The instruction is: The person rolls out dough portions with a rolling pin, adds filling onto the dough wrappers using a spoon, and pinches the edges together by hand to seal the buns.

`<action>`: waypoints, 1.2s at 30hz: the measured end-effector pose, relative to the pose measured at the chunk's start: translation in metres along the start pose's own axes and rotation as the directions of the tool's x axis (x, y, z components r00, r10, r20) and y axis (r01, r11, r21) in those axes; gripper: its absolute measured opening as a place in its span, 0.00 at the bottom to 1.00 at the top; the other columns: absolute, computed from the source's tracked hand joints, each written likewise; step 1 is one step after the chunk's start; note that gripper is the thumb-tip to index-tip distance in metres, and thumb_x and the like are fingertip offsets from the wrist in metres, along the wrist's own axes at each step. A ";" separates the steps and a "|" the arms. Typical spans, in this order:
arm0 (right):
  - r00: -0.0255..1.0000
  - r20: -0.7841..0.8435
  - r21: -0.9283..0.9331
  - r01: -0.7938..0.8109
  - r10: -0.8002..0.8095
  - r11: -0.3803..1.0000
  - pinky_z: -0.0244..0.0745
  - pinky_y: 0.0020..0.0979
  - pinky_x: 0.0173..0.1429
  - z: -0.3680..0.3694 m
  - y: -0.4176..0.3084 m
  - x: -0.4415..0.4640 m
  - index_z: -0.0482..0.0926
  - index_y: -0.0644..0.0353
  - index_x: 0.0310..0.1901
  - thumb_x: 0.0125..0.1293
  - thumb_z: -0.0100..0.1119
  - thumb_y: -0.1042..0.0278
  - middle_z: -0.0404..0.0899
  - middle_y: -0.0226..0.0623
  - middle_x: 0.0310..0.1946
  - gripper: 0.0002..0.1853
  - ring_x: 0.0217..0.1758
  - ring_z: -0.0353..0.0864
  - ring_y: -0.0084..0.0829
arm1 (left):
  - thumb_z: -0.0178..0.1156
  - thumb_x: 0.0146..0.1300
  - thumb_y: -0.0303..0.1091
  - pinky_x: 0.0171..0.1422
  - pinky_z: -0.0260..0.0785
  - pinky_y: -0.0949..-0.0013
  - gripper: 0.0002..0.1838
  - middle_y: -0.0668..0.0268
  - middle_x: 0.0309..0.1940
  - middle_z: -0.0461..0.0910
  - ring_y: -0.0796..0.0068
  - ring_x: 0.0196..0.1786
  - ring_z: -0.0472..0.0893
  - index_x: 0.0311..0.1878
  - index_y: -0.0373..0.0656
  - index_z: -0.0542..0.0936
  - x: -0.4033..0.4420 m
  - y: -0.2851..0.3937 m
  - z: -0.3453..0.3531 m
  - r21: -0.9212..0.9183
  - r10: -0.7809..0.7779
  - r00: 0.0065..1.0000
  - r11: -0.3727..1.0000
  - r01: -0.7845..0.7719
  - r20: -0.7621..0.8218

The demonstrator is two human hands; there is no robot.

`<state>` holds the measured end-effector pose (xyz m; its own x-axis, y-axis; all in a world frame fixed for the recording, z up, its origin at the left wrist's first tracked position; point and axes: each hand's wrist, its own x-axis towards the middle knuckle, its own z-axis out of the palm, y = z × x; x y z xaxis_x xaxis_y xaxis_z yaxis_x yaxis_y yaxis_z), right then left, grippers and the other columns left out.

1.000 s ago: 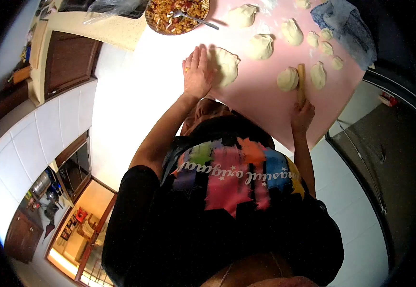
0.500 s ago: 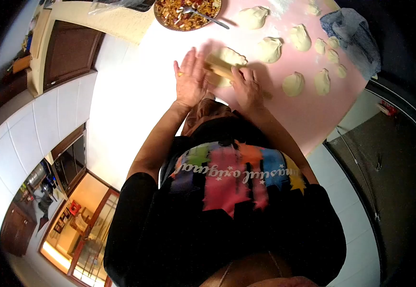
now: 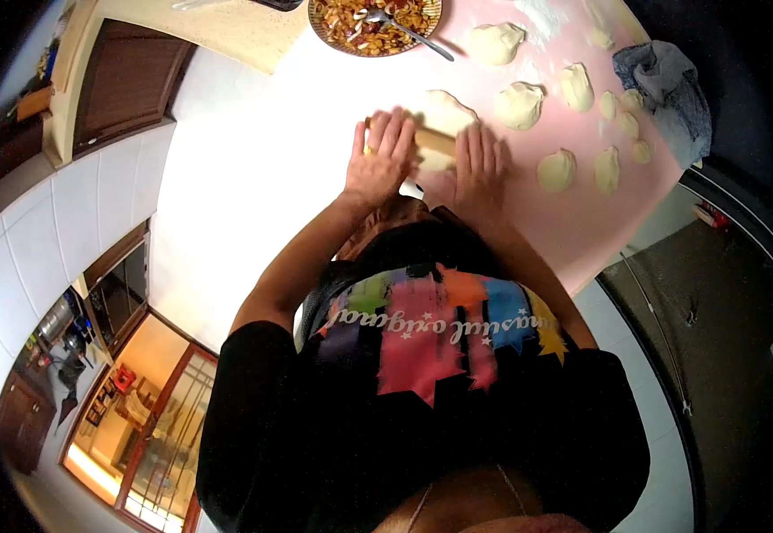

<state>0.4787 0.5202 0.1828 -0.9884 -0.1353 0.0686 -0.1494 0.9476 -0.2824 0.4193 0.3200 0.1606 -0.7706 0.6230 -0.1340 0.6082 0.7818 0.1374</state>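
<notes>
A wooden rolling pin (image 3: pixel 435 142) lies across a flattened piece of dough (image 3: pixel 444 108) on the table. My left hand (image 3: pixel 379 158) is closed over the pin's left end, a yellow ring on one finger. Over the right end lies my right hand (image 3: pixel 480 169), slightly blurred, its fingers curved across the wood. The dough shows on both sides of the pin, and my hands hide part of its edges. To the right sits a lump of dough (image 3: pixel 519 106), with another dough ball (image 3: pixel 556 171) nearer to me.
A bowl of chopped filling (image 3: pixel 338 44) with a metal spoon (image 3: pixel 426 43) in it stands at the far edge. Several dough pieces, large and small, rest on the pink tabletop (image 3: pixel 573 231). White flour (image 3: pixel 542 19) is spread at the back. A blue-grey cloth (image 3: pixel 666 93) lies at the right.
My left hand, flat and raised beside the pin before, has come down onto its left end. My right hand has shifted its hold on the pin. The dough looks wider beyond the pin.
</notes>
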 end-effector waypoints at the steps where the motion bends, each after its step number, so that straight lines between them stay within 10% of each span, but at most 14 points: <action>1: 1.000 0.003 0.003 0.000 0.000 1.000 0.45 0.54 0.74 0.002 0.001 -0.011 0.62 0.72 0.65 0.71 0.44 0.42 0.60 0.56 0.68 0.37 0.74 0.52 0.51 | 0.51 0.68 0.53 0.77 0.43 0.42 0.39 0.52 0.72 0.54 0.54 0.75 0.54 0.75 0.44 0.51 -0.005 -0.002 0.004 0.000 -0.002 1.000 1.000 0.002 0.004; 8: 0.983 0.126 0.259 -0.161 0.132 0.952 0.61 0.51 0.63 -0.013 0.006 -0.008 0.67 0.63 0.62 0.63 0.57 0.63 0.70 0.52 0.55 0.26 0.59 0.68 0.53 | 0.60 0.59 0.37 0.63 0.57 0.50 0.26 0.58 0.52 0.70 0.57 0.57 0.71 0.61 0.42 0.70 0.003 -0.010 -0.023 -0.129 0.144 0.956 0.975 -0.181 -0.254; 12: 0.956 -0.053 0.185 -0.275 0.289 0.944 0.65 0.52 0.58 0.002 0.027 -0.056 0.70 0.60 0.58 0.62 0.58 0.66 0.72 0.51 0.51 0.22 0.54 0.71 0.54 | 0.66 0.55 0.39 0.59 0.62 0.52 0.27 0.60 0.46 0.74 0.58 0.52 0.73 0.56 0.40 0.71 0.019 0.007 -0.043 -0.331 -0.134 0.901 0.944 -0.012 -0.414; 15: 0.922 -0.171 -0.022 -0.357 0.348 0.934 0.65 0.51 0.56 0.012 0.050 -0.096 0.70 0.61 0.57 0.62 0.58 0.65 0.72 0.51 0.50 0.22 0.52 0.71 0.54 | 0.70 0.52 0.42 0.64 0.65 0.53 0.40 0.44 0.53 0.70 0.46 0.59 0.70 0.63 0.33 0.63 0.044 0.001 0.005 -0.424 -0.422 0.891 0.785 0.452 0.169; 19: 0.899 -0.146 -0.024 -0.421 0.413 0.907 0.65 0.51 0.55 0.007 0.059 -0.108 0.71 0.61 0.56 0.62 0.57 0.63 0.72 0.52 0.50 0.22 0.51 0.70 0.55 | 0.70 0.52 0.41 0.59 0.70 0.54 0.41 0.45 0.52 0.72 0.47 0.56 0.74 0.63 0.32 0.62 0.056 0.007 -0.010 -0.541 -0.410 0.895 0.719 0.437 0.177; 22: 0.871 -0.158 -0.014 -0.472 0.465 0.881 0.64 0.51 0.56 0.012 0.053 -0.105 0.71 0.62 0.56 0.63 0.56 0.60 0.70 0.53 0.51 0.22 0.53 0.69 0.56 | 0.65 0.54 0.36 0.55 0.73 0.56 0.21 0.48 0.43 0.77 0.49 0.50 0.79 0.50 0.42 0.75 0.068 0.004 -0.028 -0.732 -0.463 0.762 0.295 0.615 0.453; 23: 0.862 -0.147 -0.019 -0.493 0.485 0.870 0.64 0.50 0.57 0.012 0.051 -0.105 0.71 0.62 0.56 0.64 0.56 0.60 0.70 0.54 0.52 0.22 0.53 0.68 0.56 | 0.62 0.54 0.31 0.53 0.74 0.56 0.09 0.49 0.37 0.79 0.52 0.45 0.81 0.40 0.44 0.78 0.072 0.004 -0.029 -0.595 -0.541 0.715 0.419 0.686 0.444; 26: 0.872 -0.190 0.015 -0.457 0.451 0.889 0.64 0.47 0.59 -0.003 0.050 -0.104 0.69 0.64 0.58 0.65 0.55 0.60 0.69 0.54 0.54 0.23 0.56 0.68 0.55 | 0.61 0.54 0.28 0.49 0.75 0.56 0.07 0.49 0.32 0.80 0.54 0.39 0.82 0.37 0.43 0.78 0.063 0.029 -0.045 -0.444 -0.471 0.880 0.777 0.446 0.059; 28: 0.889 -0.239 0.049 -0.391 0.391 0.919 0.64 0.46 0.59 -0.023 0.045 -0.086 0.68 0.65 0.60 0.67 0.54 0.60 0.68 0.53 0.56 0.24 0.58 0.68 0.53 | 0.62 0.54 0.27 0.43 0.75 0.56 0.06 0.52 0.30 0.80 0.54 0.35 0.82 0.36 0.44 0.78 0.054 0.034 -0.040 -0.657 -0.200 0.970 0.752 0.062 -0.138; 29: 0.904 -0.183 0.362 -0.304 0.387 0.881 0.64 0.44 0.61 -0.043 0.038 -0.071 0.67 0.64 0.62 0.68 0.53 0.58 0.68 0.51 0.58 0.25 0.60 0.68 0.49 | 0.64 0.52 0.29 0.38 0.75 0.57 0.08 0.53 0.29 0.80 0.54 0.32 0.82 0.35 0.42 0.76 0.050 0.045 -0.061 -0.673 -0.094 0.974 0.736 -0.073 -0.208; 31: 0.919 -0.151 0.638 -0.191 0.365 0.746 0.63 0.42 0.63 -0.036 0.046 -0.055 0.65 0.63 0.64 0.70 0.52 0.57 0.68 0.49 0.60 0.26 0.62 0.68 0.45 | 0.65 0.54 0.22 0.38 0.75 0.66 0.11 0.54 0.35 0.81 0.63 0.34 0.82 0.40 0.38 0.77 0.049 0.058 -0.084 -0.746 -0.031 0.989 0.660 -0.088 -0.144; 33: 0.904 0.248 0.968 -0.215 0.349 -0.132 0.62 0.41 0.67 -0.005 0.067 -0.049 0.62 0.60 0.66 0.71 0.51 0.54 0.66 0.42 0.63 0.28 0.66 0.66 0.38 | 0.64 0.56 0.20 0.38 0.75 0.70 0.09 0.57 0.35 0.82 0.68 0.34 0.82 0.40 0.38 0.77 0.050 0.072 -0.105 -0.797 -0.015 0.991 0.596 -0.097 -0.131; 34: 0.903 0.246 0.968 -0.211 0.353 -0.135 0.62 0.41 0.67 -0.009 0.066 -0.042 0.62 0.60 0.66 0.71 0.51 0.54 0.66 0.42 0.63 0.28 0.66 0.66 0.38 | 0.63 0.57 0.19 0.38 0.74 0.72 0.08 0.60 0.36 0.82 0.72 0.34 0.82 0.40 0.37 0.77 0.048 0.075 -0.118 -0.899 -0.032 0.996 0.433 -0.062 -0.084; 36: 0.903 0.428 0.600 -0.266 0.021 -0.755 0.64 0.38 0.69 -0.035 0.069 -0.036 0.61 0.62 0.67 0.69 0.55 0.58 0.68 0.40 0.63 0.30 0.65 0.70 0.36 | 0.61 0.58 0.17 0.38 0.74 0.74 0.08 0.64 0.36 0.82 0.76 0.35 0.81 0.40 0.37 0.77 0.045 0.084 -0.148 -0.967 -0.038 0.999 0.255 -0.015 -0.026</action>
<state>0.5044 0.6009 0.1946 -0.9076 -0.2259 -0.3539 0.3600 -0.8525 -0.3789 0.4072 0.4103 0.3112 -0.7977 0.5921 -0.1140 -0.0174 0.1663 0.9859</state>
